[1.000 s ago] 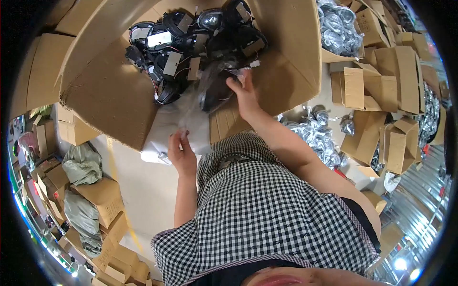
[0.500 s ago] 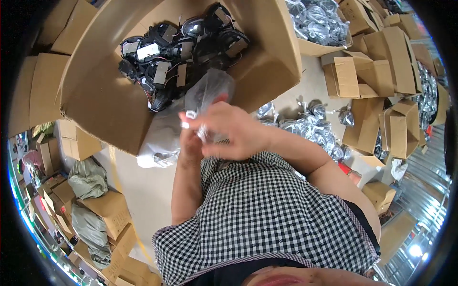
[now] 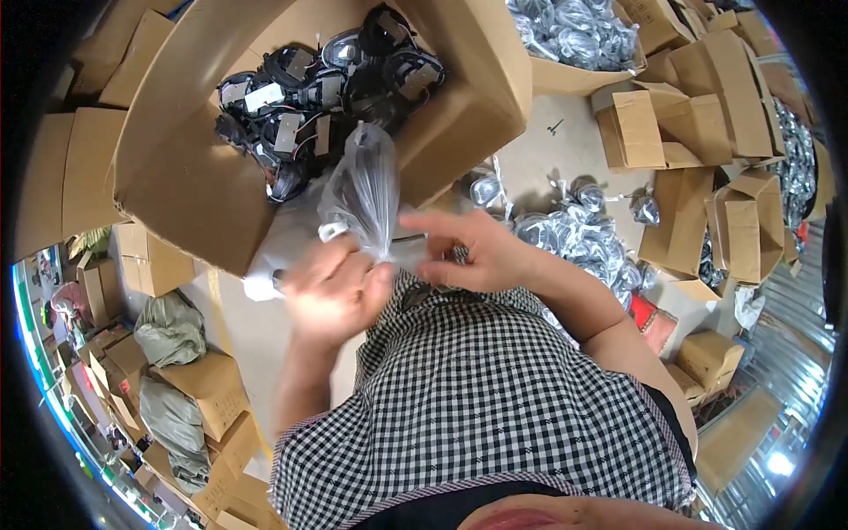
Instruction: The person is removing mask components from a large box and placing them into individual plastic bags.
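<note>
My left hand (image 3: 336, 287), blurred by motion, is closed on the gathered neck of a clear plastic bag (image 3: 364, 181). The bag puffs out beyond the fist, over the near edge of a large cardboard box; its contents are hard to make out. A small white piece (image 3: 333, 231) shows beside the left fingers. To the right of the bag neck, my right hand (image 3: 486, 252) has its index finger and thumb apart. Inside the box (image 3: 185, 208) lie several black round lamp-like units (image 3: 287, 132) with metal plates and wires.
Whitish plastic (image 3: 265, 274) hangs below the box's near edge. Clear-bagged round units (image 3: 583, 234) are heaped on the floor at right, and more fill a carton (image 3: 574, 79) at the back. Open cartons (image 3: 662, 132) stand right; cartons and grey-green sacks (image 3: 172, 327) stand left.
The hands have separated: the left moved down and left, the right moved right off the bag neck. The bag now stands out narrower and more stretched from the left fist.
</note>
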The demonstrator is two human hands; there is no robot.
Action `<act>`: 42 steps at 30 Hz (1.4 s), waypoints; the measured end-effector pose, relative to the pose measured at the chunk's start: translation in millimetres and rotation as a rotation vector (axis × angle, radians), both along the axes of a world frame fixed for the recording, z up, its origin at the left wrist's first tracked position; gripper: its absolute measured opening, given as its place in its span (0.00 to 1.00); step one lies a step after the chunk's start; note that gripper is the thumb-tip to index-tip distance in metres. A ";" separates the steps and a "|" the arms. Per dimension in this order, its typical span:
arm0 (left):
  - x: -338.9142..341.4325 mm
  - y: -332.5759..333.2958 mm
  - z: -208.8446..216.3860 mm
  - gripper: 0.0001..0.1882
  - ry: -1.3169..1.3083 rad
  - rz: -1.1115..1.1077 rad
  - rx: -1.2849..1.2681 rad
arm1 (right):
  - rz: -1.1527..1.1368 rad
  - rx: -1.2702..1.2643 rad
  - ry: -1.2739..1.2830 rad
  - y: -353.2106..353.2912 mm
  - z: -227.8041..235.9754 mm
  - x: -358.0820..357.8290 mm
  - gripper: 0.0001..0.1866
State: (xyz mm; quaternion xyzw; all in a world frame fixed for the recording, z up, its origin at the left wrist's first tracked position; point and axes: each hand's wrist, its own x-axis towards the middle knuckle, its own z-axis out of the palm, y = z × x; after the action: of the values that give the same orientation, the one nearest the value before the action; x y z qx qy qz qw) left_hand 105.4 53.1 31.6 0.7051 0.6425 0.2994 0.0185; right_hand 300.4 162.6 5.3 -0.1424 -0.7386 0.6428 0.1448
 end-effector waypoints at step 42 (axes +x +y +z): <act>-191.9 -192.5 -244.0 0.34 -0.769 1.459 0.227 | -0.866 0.721 0.013 173.1 13.1 -58.3 0.14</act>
State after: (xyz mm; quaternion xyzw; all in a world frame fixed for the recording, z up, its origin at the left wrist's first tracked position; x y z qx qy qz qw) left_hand -86.4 -139.4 -212.4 -0.0423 0.8530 0.5192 -0.0332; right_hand 242.0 335.7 18.5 -0.3701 -0.7848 0.2327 0.4393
